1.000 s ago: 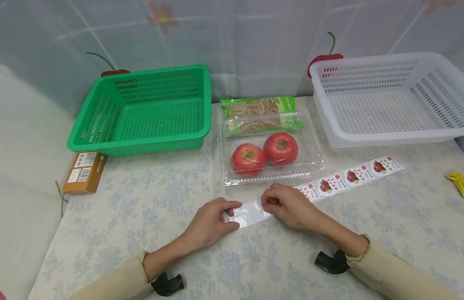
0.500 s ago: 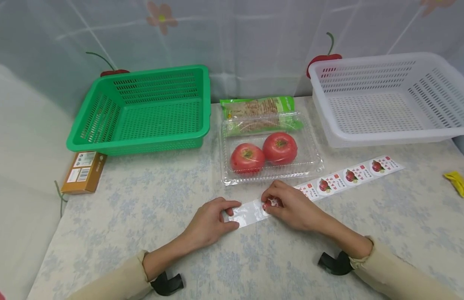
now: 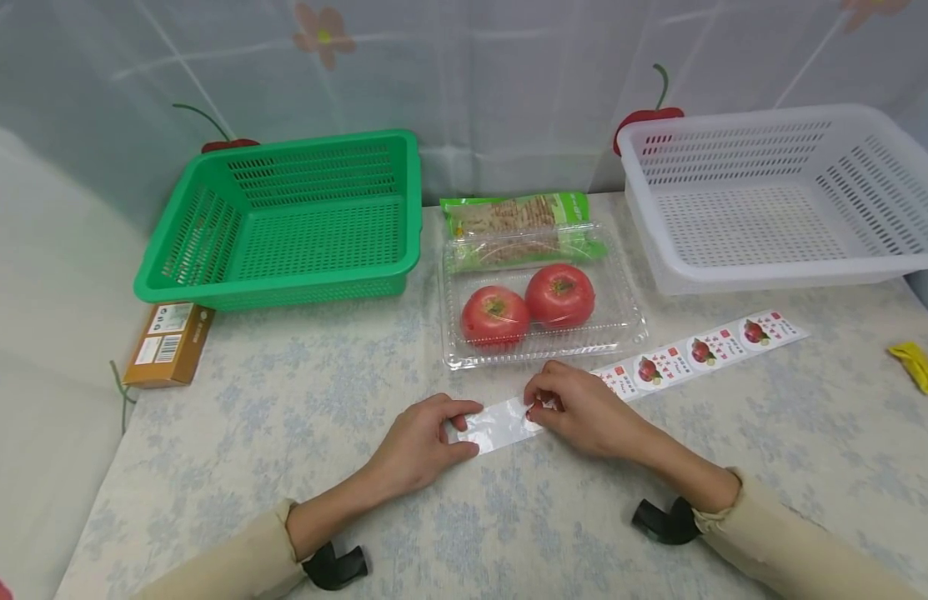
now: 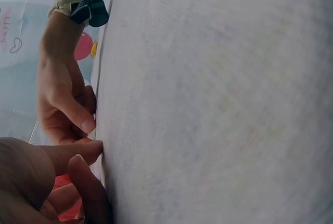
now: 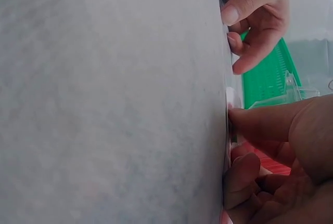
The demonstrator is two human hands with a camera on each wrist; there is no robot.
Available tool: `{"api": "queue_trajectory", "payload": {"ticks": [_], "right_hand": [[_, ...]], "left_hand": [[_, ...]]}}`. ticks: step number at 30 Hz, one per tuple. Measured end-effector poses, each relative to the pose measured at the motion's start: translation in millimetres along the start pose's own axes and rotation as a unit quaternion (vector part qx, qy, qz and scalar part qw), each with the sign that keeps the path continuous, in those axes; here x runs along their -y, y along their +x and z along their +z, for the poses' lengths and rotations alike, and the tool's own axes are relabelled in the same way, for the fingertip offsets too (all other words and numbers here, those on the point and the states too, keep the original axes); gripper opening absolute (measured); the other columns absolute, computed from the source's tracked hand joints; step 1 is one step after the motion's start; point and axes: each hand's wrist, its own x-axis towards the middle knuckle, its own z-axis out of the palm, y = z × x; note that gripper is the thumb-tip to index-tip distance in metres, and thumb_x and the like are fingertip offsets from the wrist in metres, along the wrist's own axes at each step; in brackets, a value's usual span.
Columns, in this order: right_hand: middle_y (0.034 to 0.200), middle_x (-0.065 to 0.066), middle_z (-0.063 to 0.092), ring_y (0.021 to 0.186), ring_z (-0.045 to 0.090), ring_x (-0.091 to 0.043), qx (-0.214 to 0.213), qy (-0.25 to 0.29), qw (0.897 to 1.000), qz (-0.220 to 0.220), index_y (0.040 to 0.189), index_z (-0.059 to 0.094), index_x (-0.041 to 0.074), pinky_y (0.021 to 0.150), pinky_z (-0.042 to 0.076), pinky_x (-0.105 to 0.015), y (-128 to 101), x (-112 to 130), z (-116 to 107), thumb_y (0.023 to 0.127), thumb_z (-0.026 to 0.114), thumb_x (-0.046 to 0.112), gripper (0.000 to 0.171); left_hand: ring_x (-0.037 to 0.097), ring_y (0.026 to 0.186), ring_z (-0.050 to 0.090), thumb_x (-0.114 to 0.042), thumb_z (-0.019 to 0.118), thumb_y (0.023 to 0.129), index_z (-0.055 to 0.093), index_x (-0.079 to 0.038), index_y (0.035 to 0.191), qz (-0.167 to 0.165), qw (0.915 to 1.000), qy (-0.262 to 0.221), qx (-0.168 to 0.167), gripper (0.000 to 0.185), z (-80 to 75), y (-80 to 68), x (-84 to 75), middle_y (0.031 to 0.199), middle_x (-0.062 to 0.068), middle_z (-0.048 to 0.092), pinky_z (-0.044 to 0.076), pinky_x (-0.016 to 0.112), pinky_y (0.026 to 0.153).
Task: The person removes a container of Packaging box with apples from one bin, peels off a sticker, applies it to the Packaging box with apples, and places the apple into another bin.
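A pale floral tablecloth [image 3: 283, 417] covered the table, with a sheer curtain behind. In the head view, a green basket [image 3: 283, 217] sat back left and a white basket [image 3: 771, 196] back right. Between them lay a clear clamshell box [image 3: 542, 312] holding two tomatoes [image 3: 527, 306], with a green snack packet [image 3: 519, 215] touching its far side. A brown carton [image 3: 167, 343] lay at the left edge, a yellow wrapper [image 3: 917, 367] far right. In front of the box ran the sticker strip [image 3: 689, 354], its bare glossy end toward the person. The left hand [image 3: 422, 442] pinned that bare end with thumb and curled fingers. The right hand [image 3: 584, 408] pinched a sticker at the strip's first printed label, fingertips curled tight.

From the left wrist, the cloth filled the frame; the left hand's fingers [image 4: 78, 156] pressed against it at the edge, the right hand [image 4: 62, 94] just beyond.

From the right wrist, the right hand's fingertips [image 5: 260, 125] pressed down at the cloth's edge, the left hand [image 5: 257, 16] near, green basket [image 5: 268, 78] behind.
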Motion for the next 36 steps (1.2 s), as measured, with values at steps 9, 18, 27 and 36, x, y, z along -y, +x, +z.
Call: {"api": "queue_trajectory", "payload": {"ticks": [9, 18, 27, 36], "right_hand": [[0.077, 0.009, 0.051, 0.073, 0.050, -0.010, -0.005, 0.023, 1.000, 0.013, 0.080, 0.064, 0.016, 0.065, 0.046, -0.028, -4.7, 1.3, -5.4, 0.081, 0.070, -0.007, 0.023], [0.081, 0.013, 0.055, 0.075, 0.052, -0.009, -0.028, 0.065, 0.997, -0.028, 0.084, 0.065, 0.020, 0.067, 0.047, -0.026, -22.1, 5.4, -35.2, 0.082, 0.071, -0.009, 0.030], [0.084, 0.004, 0.056, 0.072, 0.055, -0.013, -0.049, 0.139, 0.989, -0.021, 0.089, 0.066, 0.019, 0.043, 0.047, -0.027, -38.5, 13.2, -68.7, 0.085, 0.070, -0.008, 0.028], [0.092, 0.000, 0.060, 0.071, 0.048, -0.016, -0.123, 0.109, 0.986, -0.024, 0.089, 0.069, 0.017, 0.052, 0.043, -0.026, -23.8, 20.2, -92.7, 0.085, 0.071, -0.005, 0.023]], "left_hand": [[0.006, 0.060, 0.048, -0.007, 0.081, 0.080, 0.070, -0.007, 0.119, 0.002, 1.0000, 0.000, 0.002, 0.041, 2.2, 0.4, -0.1, 0.087, -0.007, 0.058, 0.043, 0.025, 0.056], [0.006, 0.060, 0.048, -0.007, 0.080, 0.081, 0.070, -0.007, 0.120, -0.001, 1.0000, 0.005, 0.001, 0.041, 1.5, -0.1, -0.8, 0.088, -0.007, 0.058, 0.043, 0.025, 0.056], [0.006, 0.061, 0.048, -0.007, 0.079, 0.081, 0.070, -0.008, 0.120, -0.002, 0.9999, 0.011, -0.002, 0.040, 1.5, -0.7, -1.0, 0.088, -0.007, 0.058, 0.042, 0.025, 0.056], [0.007, 0.061, 0.049, -0.010, 0.080, 0.081, 0.070, -0.009, 0.120, -0.006, 0.9999, -0.014, 0.002, 0.040, 0.5, -1.3, 1.3, 0.090, -0.005, 0.059, 0.043, 0.025, 0.056]]}}
